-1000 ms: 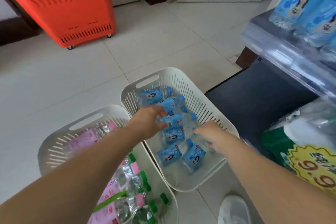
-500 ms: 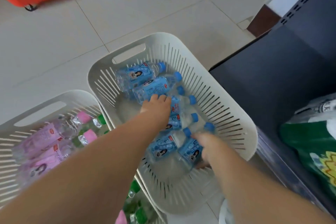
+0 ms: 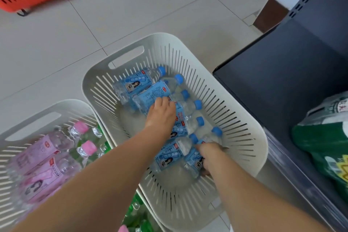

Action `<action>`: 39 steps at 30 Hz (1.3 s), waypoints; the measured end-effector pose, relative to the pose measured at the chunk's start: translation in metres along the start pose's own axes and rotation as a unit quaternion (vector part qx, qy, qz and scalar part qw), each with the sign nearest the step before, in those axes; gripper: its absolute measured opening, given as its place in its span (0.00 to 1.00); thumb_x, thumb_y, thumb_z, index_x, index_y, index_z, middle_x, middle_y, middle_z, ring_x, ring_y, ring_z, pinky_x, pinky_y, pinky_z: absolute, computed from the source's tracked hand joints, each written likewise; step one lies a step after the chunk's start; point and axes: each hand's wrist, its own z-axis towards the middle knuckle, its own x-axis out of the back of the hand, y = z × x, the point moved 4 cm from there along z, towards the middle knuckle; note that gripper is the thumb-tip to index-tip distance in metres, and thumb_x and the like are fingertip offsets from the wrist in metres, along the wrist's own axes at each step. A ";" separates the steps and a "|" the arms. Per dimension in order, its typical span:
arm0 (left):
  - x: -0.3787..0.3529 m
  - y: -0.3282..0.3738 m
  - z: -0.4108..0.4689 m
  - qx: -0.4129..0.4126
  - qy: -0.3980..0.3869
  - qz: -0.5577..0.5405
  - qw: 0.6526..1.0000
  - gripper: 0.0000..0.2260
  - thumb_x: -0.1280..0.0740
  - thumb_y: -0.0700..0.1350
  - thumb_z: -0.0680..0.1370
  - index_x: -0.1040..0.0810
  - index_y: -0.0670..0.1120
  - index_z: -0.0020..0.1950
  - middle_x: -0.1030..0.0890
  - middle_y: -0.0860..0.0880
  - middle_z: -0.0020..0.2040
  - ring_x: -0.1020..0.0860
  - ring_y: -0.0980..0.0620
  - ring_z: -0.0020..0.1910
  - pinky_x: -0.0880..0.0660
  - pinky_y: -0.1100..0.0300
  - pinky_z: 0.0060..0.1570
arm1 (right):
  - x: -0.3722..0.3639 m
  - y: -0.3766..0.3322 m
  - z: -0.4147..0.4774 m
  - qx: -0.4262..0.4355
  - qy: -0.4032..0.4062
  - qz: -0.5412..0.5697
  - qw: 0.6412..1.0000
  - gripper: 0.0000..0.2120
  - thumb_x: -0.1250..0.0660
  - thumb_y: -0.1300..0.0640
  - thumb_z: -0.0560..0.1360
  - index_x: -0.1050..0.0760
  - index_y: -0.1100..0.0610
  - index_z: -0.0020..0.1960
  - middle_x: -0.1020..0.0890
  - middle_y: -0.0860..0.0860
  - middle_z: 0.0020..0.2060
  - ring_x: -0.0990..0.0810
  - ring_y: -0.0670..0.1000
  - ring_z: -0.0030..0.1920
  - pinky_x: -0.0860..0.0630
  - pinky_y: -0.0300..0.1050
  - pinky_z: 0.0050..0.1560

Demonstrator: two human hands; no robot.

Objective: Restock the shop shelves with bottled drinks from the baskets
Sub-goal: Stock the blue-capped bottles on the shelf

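Reaching into the white basket (image 3: 260, 149), both hands are curled: the left hand (image 3: 162, 115) clasps a middle bottle (image 3: 188, 107), the right hand (image 3: 211, 154) grips the nearest bottle (image 3: 194, 162). The basket sits on the pale tiled floor (image 3: 131, 15) beside a dark shelf (image 3: 282, 81).

Both bare forearms reach forward and down from the near edge. The left hand (image 3: 161, 114), palm down, curls its fingers (image 3: 162, 100) over a middle bottle (image 3: 186, 108). The right hand (image 3: 211, 156), nearer, grips a near bottle (image 3: 193, 159).
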 end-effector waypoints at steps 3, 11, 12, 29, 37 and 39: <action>0.008 0.002 -0.008 0.021 -0.053 -0.133 0.989 0.21 0.32 0.40 0.74 0.38 0.41 0.62 0.36 0.42 0.60 0.27 0.42 0.54 0.29 0.54 0.50 | 0.002 -0.005 -0.009 0.041 0.010 -0.023 0.999 0.19 0.29 0.60 0.68 0.32 0.61 0.55 0.20 0.61 0.48 0.19 0.60 0.44 0.20 0.61 0.44; 0.048 -0.017 -0.041 0.070 -0.057 -0.313 0.945 0.28 0.26 0.47 0.71 0.37 0.42 0.65 0.36 0.44 0.59 0.28 0.46 0.54 0.24 0.57 0.54 | 0.024 -0.026 -0.053 0.133 -0.017 -0.065 0.989 0.22 0.27 0.62 0.65 0.30 0.62 0.56 0.20 0.61 0.47 0.19 0.60 0.44 0.19 0.59 0.44; 0.057 -0.021 -0.048 0.071 -0.045 -0.333 0.939 0.29 0.26 0.48 0.71 0.36 0.42 0.64 0.36 0.45 0.58 0.29 0.48 0.53 0.25 0.60 0.50 | 0.028 -0.029 -0.064 0.148 -0.036 -0.057 0.987 0.26 0.27 0.62 0.64 0.31 0.62 0.59 0.21 0.62 0.48 0.19 0.60 0.44 0.19 0.59 0.41; 0.245 -0.006 -0.195 0.050 0.214 -0.583 0.782 0.24 0.25 0.41 0.70 0.33 0.44 0.61 0.23 0.49 0.52 0.22 0.53 0.46 0.24 0.60 0.45 | 0.156 -0.050 -0.332 0.432 -0.237 0.018 0.870 0.04 0.33 0.59 0.75 0.26 0.52 0.47 0.19 0.51 0.44 0.20 0.51 0.44 0.22 0.50 0.45; 0.312 0.028 -0.248 -0.036 0.276 -0.603 0.747 0.21 0.26 0.41 0.71 0.34 0.46 0.57 0.25 0.54 0.49 0.23 0.57 0.46 0.27 0.69 0.37 | 0.232 -0.042 -0.415 0.535 -0.196 0.090 0.817 0.16 0.30 0.62 0.73 0.27 0.55 0.59 0.19 0.50 0.51 0.19 0.48 0.47 0.20 0.45 0.38; 0.326 0.044 -0.253 -0.052 0.284 -0.606 0.741 0.21 0.26 0.42 0.71 0.33 0.45 0.58 0.24 0.51 0.52 0.22 0.53 0.49 0.26 0.67 0.39 | 0.255 -0.045 -0.426 0.567 -0.157 0.130 0.798 0.17 0.29 0.62 0.73 0.28 0.56 0.59 0.19 0.50 0.50 0.19 0.49 0.47 0.19 0.47 0.42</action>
